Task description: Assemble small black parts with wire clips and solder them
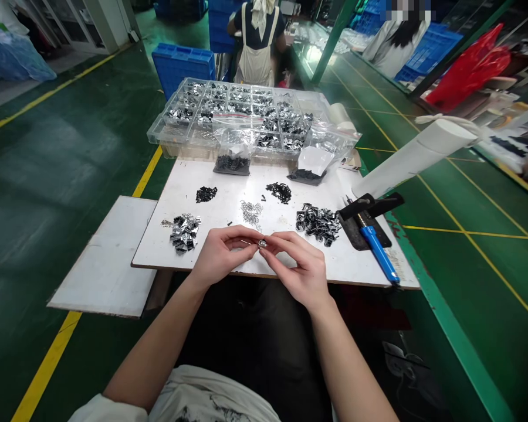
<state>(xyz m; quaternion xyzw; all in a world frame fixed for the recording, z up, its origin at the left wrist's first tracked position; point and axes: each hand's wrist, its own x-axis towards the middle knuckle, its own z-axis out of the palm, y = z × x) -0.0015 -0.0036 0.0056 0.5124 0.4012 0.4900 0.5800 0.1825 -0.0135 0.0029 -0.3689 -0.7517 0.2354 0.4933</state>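
Observation:
Over the near edge of the white table, my left hand and my right hand meet fingertip to fingertip. Pinched between them is a small shiny metal part, partly covered by the fingers. Just beyond lies a heap of tiny wire-like pieces. Silvery metal pieces are piled to the left, and dark shiny metal parts to the right. Farther back are two little heaps of small black parts, a left one and a right one.
A clear compartment box full of metal parts spans the back. Before it stand two plastic bags, left and right. On the right are a blue-handled tool and a white tube. A person sits beyond.

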